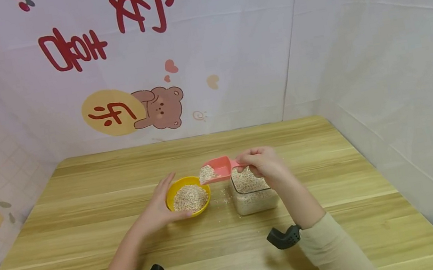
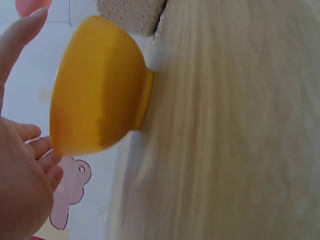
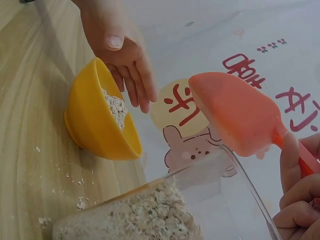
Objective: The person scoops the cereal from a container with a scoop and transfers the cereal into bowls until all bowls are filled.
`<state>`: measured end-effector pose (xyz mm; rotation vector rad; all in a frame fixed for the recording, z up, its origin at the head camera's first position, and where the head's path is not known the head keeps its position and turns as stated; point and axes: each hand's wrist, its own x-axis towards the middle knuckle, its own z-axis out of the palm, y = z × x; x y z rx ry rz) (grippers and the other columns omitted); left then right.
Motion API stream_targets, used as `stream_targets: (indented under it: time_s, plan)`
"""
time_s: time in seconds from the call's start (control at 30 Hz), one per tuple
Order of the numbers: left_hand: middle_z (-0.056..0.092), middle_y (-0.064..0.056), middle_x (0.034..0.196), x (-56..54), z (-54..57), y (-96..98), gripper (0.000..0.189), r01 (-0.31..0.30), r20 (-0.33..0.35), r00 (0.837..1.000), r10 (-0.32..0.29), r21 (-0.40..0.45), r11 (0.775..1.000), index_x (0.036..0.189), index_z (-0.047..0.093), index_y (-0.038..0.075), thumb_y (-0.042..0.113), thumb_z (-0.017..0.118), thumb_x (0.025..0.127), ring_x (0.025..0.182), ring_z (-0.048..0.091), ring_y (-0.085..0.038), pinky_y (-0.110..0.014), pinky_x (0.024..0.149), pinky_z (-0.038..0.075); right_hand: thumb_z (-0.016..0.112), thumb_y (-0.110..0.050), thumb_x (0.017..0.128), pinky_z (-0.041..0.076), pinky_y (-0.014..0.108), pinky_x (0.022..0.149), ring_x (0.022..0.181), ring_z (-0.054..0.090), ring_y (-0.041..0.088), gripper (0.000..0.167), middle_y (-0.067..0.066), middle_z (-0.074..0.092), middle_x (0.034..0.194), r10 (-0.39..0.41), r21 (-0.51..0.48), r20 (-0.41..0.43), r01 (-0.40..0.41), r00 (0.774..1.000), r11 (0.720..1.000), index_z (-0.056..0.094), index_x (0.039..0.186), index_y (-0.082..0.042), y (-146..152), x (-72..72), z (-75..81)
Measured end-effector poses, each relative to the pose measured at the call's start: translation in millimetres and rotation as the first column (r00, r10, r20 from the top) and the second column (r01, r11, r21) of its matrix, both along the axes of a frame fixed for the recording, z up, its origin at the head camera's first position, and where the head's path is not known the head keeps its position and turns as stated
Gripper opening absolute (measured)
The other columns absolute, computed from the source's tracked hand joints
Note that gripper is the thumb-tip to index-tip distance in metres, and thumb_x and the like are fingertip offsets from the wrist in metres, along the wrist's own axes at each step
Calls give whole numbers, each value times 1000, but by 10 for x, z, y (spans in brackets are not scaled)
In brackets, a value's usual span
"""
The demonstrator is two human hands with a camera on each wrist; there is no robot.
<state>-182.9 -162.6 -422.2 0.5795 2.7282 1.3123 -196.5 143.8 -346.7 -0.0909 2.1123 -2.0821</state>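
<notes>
A yellow bowl [image 1: 181, 182] partly filled with rolled oats [image 1: 190, 199] stands on the table. My left hand [image 1: 157, 212] is spread around its left side. In the left wrist view the fingertips sit at the rim of the bowl [image 2: 100, 90], and the thumb stays apart from it. With curled fingers, my right hand [image 1: 262, 163] grips the handle of a pink scoop [image 1: 223, 166]. Oats lie in the scoop's front end, which hovers by the bowl's right rim. Below the scoop and right hand stands a clear square container [image 1: 257, 203] of oats.
Loose oat flakes [image 3: 81, 203] lie scattered on the wooden table [image 1: 221, 263] between bowl and container. A white printed cloth [image 1: 240, 69] hangs behind the table, and plain white cloth hangs at the right. Each wrist wears a black mount [image 1: 284, 238].
</notes>
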Motion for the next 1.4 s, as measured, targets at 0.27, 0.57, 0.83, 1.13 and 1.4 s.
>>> stream_targets:
  time_s: [0.27,0.57,0.83,1.13,1.4]
  plan:
    - [15,-19,156,-50,-76,-97,115,43,8,999,-43,-8,999,152,18,7,44,85,67,140,13,-42,-68,103,17,65,-6,86,18,21,43,41,24,8,18,4,65,65,7,86,8,-8,1000,996,69,99,5,-122,-61,2]
    - [19,-17,155,-73,-124,-119,115,49,36,998,-50,12,999,151,20,3,44,86,66,140,16,-39,-65,105,18,72,-17,81,21,21,44,44,28,7,14,8,70,74,-9,284,13,5,1000,959,75,92,-9,-279,-122,9]
    - [19,-20,154,-74,-140,-121,118,54,56,997,-54,13,998,151,17,1,44,86,66,139,17,-41,-66,105,18,70,-12,80,27,23,49,51,35,9,13,6,69,68,38,276,-17,-32,999,961,74,90,-5,-418,-192,-6]
    - [18,-22,154,-74,-151,-118,117,50,56,997,-51,16,999,151,19,1,43,87,65,139,16,-42,-65,106,16,70,-11,79,37,44,94,95,58,18,8,6,69,68,90,336,-61,-65,994,940,75,83,-7,-533,-224,66]
    - [20,-23,153,-82,-158,-115,116,51,59,997,-52,19,999,151,20,0,42,87,65,139,18,-42,-65,105,18,69,-5,78,39,43,90,81,64,21,6,7,68,66,117,359,-87,-78,989,930,73,82,-3,-574,-214,140]
